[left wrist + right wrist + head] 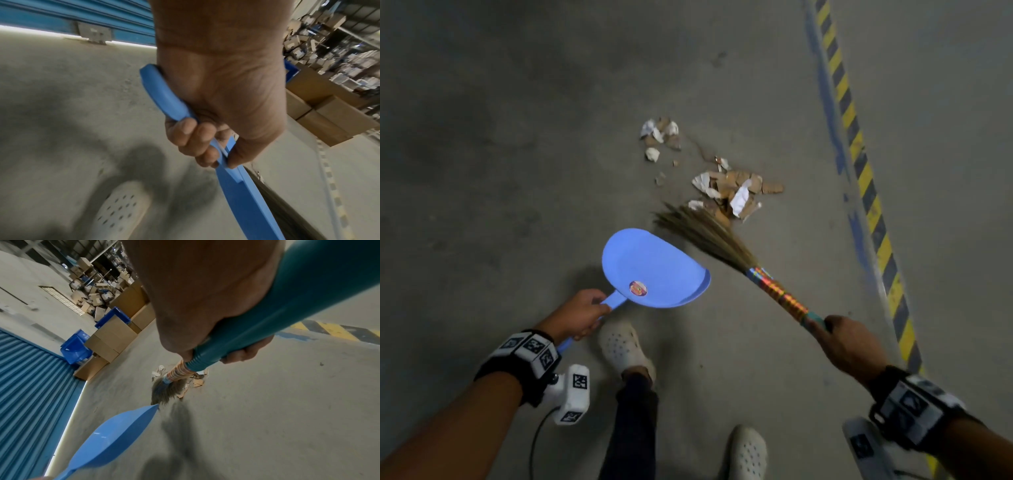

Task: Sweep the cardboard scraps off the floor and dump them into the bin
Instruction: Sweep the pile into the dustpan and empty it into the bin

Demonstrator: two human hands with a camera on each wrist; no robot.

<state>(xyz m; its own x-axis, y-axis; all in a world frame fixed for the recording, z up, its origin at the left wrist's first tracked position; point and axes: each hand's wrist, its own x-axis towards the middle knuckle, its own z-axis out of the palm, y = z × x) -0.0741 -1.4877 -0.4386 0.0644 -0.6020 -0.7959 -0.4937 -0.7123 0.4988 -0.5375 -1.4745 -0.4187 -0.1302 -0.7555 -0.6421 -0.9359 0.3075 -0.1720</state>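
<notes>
Torn brown and white cardboard scraps [732,192] lie on the grey concrete floor [517,137] in two loose clusters, the smaller one [659,135] farther off. The grass broom [698,229], its handle wrapped in coloured bands, slants down with its bristles touching the nearer cluster. The blue plastic dustpan [650,270] sits just beside the bristles, holding no scraps.

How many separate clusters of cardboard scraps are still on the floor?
2. A larger cluster of torn brown-and-white cardboard scraps touches the straw broom's bristles; a smaller one lies farther off. A few stray bits lie between; some may hide under the bristles.
</notes>
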